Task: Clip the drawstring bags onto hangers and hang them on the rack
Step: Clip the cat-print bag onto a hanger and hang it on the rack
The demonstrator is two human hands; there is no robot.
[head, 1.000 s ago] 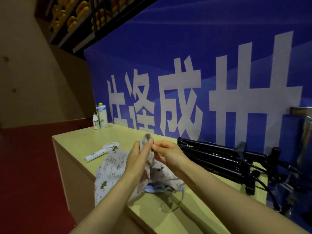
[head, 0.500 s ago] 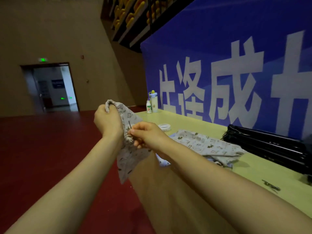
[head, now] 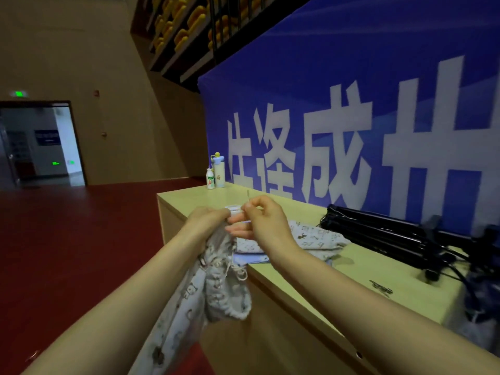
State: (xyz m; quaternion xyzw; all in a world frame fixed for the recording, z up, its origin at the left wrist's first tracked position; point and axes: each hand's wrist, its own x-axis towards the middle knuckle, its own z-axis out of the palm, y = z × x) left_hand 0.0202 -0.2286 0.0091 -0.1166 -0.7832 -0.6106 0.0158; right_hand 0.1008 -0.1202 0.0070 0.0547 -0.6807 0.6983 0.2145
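Blue banner with white characters behind pale wooden table. Black folded rack lies along table's far edge. More printed bags heaped on tabletop. Drawstring bag hangs off table's near side, bunched top gripped in left hand, fingers closed on fabric. Right hand pinches small pale piece, possibly clip, beside left fingertips. Two bottles at far corner.

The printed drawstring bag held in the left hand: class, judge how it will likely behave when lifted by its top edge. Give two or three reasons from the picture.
The drawstring bag is probably floppy: it folds and droops below the left hand. It seems light, since a bunched grip at the top carries it. Its loose cord dangles, so it may swing or snag.
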